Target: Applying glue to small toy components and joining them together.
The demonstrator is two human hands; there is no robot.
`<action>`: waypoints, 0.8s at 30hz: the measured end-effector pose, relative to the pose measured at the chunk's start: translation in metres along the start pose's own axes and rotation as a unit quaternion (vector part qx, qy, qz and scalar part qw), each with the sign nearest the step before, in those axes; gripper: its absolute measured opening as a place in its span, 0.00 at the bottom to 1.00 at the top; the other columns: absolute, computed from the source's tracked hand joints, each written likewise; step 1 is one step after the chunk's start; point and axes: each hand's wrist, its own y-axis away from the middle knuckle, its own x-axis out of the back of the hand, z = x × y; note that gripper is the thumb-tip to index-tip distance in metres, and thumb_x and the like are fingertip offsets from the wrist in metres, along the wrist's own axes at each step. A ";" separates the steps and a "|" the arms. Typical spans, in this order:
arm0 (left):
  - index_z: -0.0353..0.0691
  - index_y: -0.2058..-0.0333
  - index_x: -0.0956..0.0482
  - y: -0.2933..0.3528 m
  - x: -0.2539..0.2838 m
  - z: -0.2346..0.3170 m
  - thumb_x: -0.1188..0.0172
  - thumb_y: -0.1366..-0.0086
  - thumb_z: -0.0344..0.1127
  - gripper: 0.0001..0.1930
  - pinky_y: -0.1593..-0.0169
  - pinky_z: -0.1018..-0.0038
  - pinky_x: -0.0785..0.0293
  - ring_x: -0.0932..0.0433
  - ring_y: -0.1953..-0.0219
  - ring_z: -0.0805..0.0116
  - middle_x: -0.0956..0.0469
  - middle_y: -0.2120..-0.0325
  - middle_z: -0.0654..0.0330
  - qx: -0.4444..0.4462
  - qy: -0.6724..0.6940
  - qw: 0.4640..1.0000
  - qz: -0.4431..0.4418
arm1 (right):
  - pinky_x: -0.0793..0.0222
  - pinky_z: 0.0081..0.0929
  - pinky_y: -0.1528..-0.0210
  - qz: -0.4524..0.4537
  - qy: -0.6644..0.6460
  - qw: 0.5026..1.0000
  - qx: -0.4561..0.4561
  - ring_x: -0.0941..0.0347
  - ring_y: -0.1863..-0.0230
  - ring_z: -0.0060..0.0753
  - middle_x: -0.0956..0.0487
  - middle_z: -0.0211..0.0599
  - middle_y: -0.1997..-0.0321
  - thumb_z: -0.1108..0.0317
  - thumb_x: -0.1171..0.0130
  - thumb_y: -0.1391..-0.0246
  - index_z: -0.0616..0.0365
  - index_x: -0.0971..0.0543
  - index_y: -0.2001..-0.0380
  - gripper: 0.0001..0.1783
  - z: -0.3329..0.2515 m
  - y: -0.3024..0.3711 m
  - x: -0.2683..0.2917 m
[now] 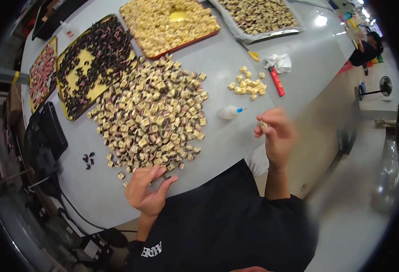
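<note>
A large heap of small cream, dark and pink blocks (149, 118) covers the middle of the grey table. At its near edge is my left hand (148, 192), its fingers curled around a small dark curved piece (166, 176) between thumb and fingertips. Off to the right, above the table's near edge, my right hand (279, 136) pinches a small cream-coloured piece (263, 124); its underside is hidden by the fingers. Just left of that hand lies a squeeze bottle (228, 112) with a blue tip. Beyond it sits a small cluster of cream pieces (247, 86).
Along the far side stand a tray of dark curved pieces (90, 63), a tray of cream pieces (167, 27), a lined tray of mixed pieces (258, 18) and a tray of pink pieces (42, 75). A red marker-like tube (276, 81) lies by a crumpled tissue (280, 63).
</note>
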 end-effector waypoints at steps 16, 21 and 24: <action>0.32 0.63 0.24 0.006 0.019 -0.002 0.29 0.64 0.25 0.24 0.70 0.77 0.28 0.23 0.73 0.68 0.22 0.73 0.56 -0.021 0.120 0.992 -0.020 | 0.28 0.23 0.75 -0.241 -0.043 0.965 0.092 0.26 0.71 0.34 0.30 0.41 0.68 0.84 0.38 0.64 0.60 0.26 0.68 0.16 0.009 0.041 -0.097; 0.30 0.62 0.25 0.010 0.021 -0.005 0.28 0.64 0.25 0.26 0.67 0.75 0.30 0.23 0.72 0.67 0.22 0.74 0.54 0.057 0.230 0.970 -0.061 | 0.27 0.20 0.73 -0.273 0.023 0.941 0.199 0.25 0.71 0.32 0.24 0.42 0.69 0.83 0.36 0.67 0.62 0.24 0.69 0.16 0.005 0.035 -0.104; 0.31 0.62 0.24 0.008 0.020 -0.005 0.28 0.63 0.26 0.24 0.67 0.77 0.28 0.22 0.72 0.68 0.21 0.72 0.55 0.079 0.262 0.960 -0.052 | 0.27 0.19 0.73 -0.271 0.040 0.940 0.202 0.23 0.71 0.32 0.24 0.42 0.67 0.80 0.35 0.67 0.59 0.23 0.69 0.16 0.004 0.035 -0.109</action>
